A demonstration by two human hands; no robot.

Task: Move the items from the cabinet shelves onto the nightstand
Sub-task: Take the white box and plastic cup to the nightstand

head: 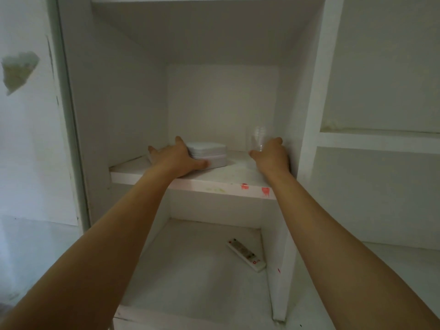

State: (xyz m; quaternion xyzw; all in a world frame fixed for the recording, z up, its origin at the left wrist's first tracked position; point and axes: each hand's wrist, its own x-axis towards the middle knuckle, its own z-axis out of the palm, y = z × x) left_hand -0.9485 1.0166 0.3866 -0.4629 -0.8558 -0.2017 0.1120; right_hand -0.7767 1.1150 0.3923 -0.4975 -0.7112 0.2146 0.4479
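Our left hand (177, 160) clamps white box (208, 154), fingers wrapped round its left end. Our right hand (270, 154), fingers spread, reaches glass (257, 139) just right of box.

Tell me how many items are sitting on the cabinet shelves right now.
3: a white box and a clear glass on the upper shelf, a remote on the lower one. The hands may hide more.

White box (207, 154): small, rounded corners, lid closed, flat on upper cabinet shelf (238, 173), left of centre. Clear drinking glass (257, 139): upright, same shelf, near right wall, well apart from box. White remote control (246, 257): flat on lower shelf, angled, near right side, red buttons showing.
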